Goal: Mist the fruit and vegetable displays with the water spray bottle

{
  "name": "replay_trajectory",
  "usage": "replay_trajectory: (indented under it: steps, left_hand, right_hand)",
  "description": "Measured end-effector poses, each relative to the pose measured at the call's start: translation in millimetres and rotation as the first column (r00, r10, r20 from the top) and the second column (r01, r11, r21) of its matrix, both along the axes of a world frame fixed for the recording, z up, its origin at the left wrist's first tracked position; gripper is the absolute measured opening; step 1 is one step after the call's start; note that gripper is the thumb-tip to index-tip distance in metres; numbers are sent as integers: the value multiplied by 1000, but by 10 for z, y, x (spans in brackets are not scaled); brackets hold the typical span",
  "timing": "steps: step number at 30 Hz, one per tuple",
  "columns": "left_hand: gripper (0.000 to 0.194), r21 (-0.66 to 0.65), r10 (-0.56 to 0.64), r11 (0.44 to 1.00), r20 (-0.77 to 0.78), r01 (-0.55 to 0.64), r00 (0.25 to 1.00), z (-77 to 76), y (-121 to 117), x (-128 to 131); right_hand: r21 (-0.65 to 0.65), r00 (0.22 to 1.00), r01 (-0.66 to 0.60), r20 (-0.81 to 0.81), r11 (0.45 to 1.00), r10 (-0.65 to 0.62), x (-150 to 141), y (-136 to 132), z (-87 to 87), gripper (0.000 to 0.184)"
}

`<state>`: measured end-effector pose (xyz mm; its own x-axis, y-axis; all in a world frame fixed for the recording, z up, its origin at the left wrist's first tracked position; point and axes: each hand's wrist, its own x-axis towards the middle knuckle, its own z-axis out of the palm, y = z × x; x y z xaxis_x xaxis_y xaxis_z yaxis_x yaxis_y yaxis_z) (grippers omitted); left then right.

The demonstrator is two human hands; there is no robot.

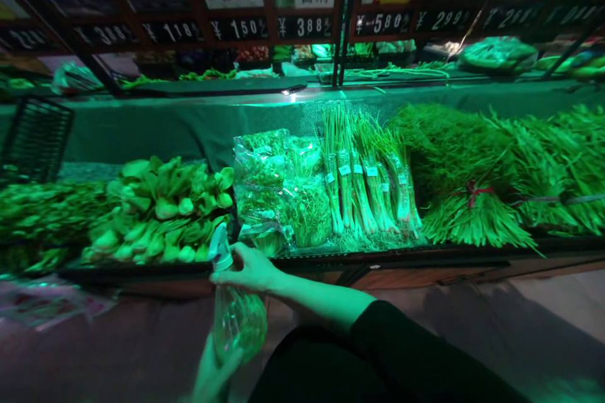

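A clear spray bottle (241, 318) with a pale spray head is held tilted in front of the vegetable stand. My right hand (250, 269) is closed around its neck, just under the head, thumb and fingers gripping the collar. Below, my left hand (218, 368) cups the bottle's base, its fingers partly hidden by the bottle. Just beyond the spray head lie heaped bok choy (161, 226) and, to their right, bagged leafy greens (283, 188).
Labelled scallion bundles (363, 182) lie right of the bags, beside tied green stalks (472, 182). A black crate (38, 138) leans at left. Price signs (302, 5) hang above the stand. Its dark front edge (155, 274) runs across, and a plastic bag (51, 302) hangs at lower left.
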<state>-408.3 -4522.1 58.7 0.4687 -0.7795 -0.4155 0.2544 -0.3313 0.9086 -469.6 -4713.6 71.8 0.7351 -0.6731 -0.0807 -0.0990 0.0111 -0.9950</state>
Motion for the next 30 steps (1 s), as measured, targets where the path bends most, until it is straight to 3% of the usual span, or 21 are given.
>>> replay_trajectory:
  steps: [4, 7, 14, 19, 24, 30]
  left_hand:
    - [88, -7, -15, 1000, 5, 15, 1000, 69, -118, -22]
    - [92, 4, -26, 1000, 44, 26, 999, 41, -287, -18]
    - [101, -101, -195, 974, 59, 201, 979, -50, -929, -134]
    - [104, -153, -324, 935, -7, 319, 946, -70, -1274, -341]
    - [105, -159, -349, 926, -11, 343, 937, -91, -1323, -376]
    - [110, -67, -190, 980, 1, 190, 982, -9, -1113, -201]
  right_hand:
    - [2, 1000, -27, 4, 1000, 27, 10, -67, 5, 58]
    - [22, 996, 65, 59, 998, -67, -100, -201, -33, 49]
    - [175, 916, 315, 199, 933, -347, -720, -624, 1, 47]
    - [223, 857, 416, 227, 881, -462, -1116, -817, 48, 40]
    - [209, 864, 406, 228, 889, -449, -1139, -904, -12, 39]
    - [82, 941, 265, 196, 961, -276, -691, -930, -37, 44]
